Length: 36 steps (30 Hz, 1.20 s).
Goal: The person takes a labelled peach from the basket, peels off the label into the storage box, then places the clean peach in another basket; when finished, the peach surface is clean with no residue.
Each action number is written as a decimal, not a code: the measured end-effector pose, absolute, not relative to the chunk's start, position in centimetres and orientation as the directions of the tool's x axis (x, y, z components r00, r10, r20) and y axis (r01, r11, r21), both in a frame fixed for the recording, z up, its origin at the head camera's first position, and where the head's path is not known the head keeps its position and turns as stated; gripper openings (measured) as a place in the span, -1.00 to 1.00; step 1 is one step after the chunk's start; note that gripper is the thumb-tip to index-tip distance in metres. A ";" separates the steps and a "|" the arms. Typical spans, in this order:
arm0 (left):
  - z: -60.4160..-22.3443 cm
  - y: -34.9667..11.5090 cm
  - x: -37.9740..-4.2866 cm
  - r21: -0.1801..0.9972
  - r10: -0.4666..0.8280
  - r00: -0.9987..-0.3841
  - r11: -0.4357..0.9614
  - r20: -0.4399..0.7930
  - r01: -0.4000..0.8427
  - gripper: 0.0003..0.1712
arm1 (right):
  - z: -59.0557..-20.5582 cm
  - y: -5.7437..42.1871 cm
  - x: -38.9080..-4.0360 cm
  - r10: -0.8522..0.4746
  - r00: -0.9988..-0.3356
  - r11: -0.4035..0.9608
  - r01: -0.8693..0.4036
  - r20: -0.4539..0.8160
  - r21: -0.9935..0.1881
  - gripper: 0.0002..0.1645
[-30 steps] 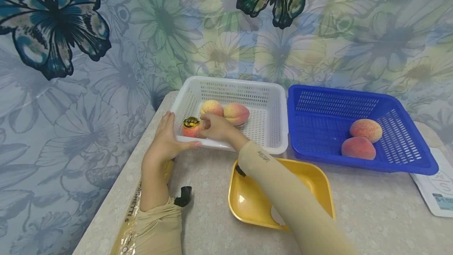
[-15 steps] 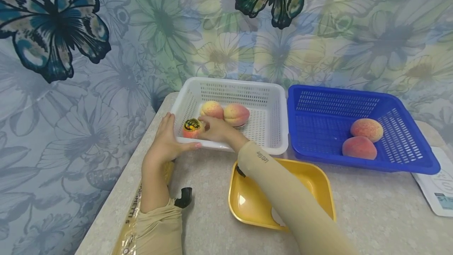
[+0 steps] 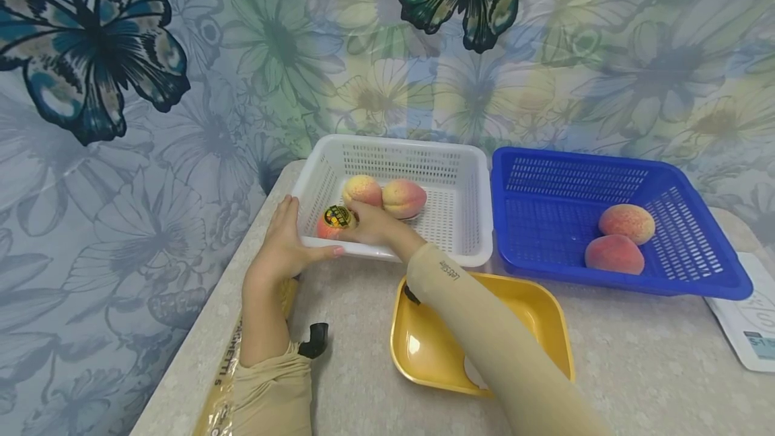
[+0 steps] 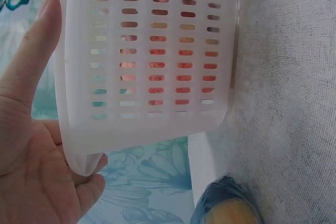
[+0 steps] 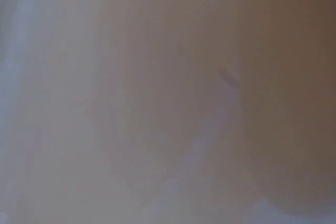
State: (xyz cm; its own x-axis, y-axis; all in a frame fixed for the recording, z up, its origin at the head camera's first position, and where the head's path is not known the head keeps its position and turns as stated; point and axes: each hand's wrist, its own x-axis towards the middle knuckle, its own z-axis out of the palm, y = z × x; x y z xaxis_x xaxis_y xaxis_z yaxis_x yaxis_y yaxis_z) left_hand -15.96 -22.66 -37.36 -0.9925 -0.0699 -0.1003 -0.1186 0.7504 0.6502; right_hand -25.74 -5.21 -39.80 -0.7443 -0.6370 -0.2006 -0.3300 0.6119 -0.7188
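In the head view, my right hand (image 3: 378,226) reaches over the front rim of the white basket (image 3: 463,259) and grips a red peach (image 3: 327,226) with a black and gold sticker. Behind it in the basket lie two yellow-pink peaches, a rounder one (image 3: 361,188) on the left and a pointed one (image 3: 404,197) beside it. My left hand (image 3: 281,247) rests at the basket's front left corner, fingers straight along the side and thumb along the front rim. Red fruit shows through the slots in the left wrist view. The right wrist view is blurred by something very close.
A blue basket (image 3: 545,274) with two peaches (image 3: 614,254) stands right of the white one. The yellow tray (image 3: 424,362) sits in front, partly under my right forearm. A spaghetti packet (image 3: 220,382) lies by my left arm, and a white packet (image 3: 753,335) at far right.
The stickered peach has shifted slightly right, with my right hand curling further round it. My left hand has stayed at the basket's corner.
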 end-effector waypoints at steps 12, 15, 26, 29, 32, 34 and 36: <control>-37.5 -22.5 -15.9 0.650 -0.063 -0.994 0.753 -0.090 -0.107 0.53 | -39.5 -4.2 -25.3 -0.624 -0.777 0.573 -0.380 -0.086 -0.726 -0.39; -37.5 -22.5 -15.8 0.653 -0.062 -0.994 0.750 -0.090 -0.106 0.54 | -39.1 -3.6 -25.1 -0.607 -0.790 0.571 -0.353 -0.092 -0.741 -0.29; -37.7 -22.7 -16.0 0.651 -0.072 -0.994 0.752 -0.084 -0.109 0.53 | -37.1 0.1 -25.0 -0.622 -0.782 0.483 -0.356 -0.028 -0.800 -0.25; -37.7 -22.7 -16.1 0.655 -0.071 -0.995 0.749 -0.074 -0.102 0.53 | -36.3 1.4 -24.6 -0.599 -0.801 0.475 -0.363 0.007 -0.801 -0.35; -37.8 -22.7 -16.2 0.660 -0.070 -0.995 0.745 -0.066 -0.096 0.52 | -35.3 2.5 -24.1 -0.581 -0.814 0.466 -0.360 0.027 -0.808 -0.34; -37.7 -22.7 -16.2 0.661 -0.070 -0.995 0.744 -0.064 -0.095 0.51 | -34.7 3.4 -23.6 -0.561 -0.827 0.470 -0.342 0.024 -0.814 -0.30; -37.7 -22.6 -16.2 0.660 -0.068 -0.996 0.746 -0.064 -0.093 0.51 | -34.2 4.1 -23.2 -0.549 -0.835 0.458 -0.334 0.033 -0.824 -0.28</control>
State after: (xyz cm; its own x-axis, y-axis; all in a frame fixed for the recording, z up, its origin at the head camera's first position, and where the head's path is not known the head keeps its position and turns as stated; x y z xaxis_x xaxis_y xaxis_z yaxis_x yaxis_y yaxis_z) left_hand -16.15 -22.64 -37.66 -0.9956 -0.0683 -0.0637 -0.0934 0.7457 0.6597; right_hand -23.22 4.13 -34.17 -0.8349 -0.5494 0.0326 -0.3336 0.4580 -0.8240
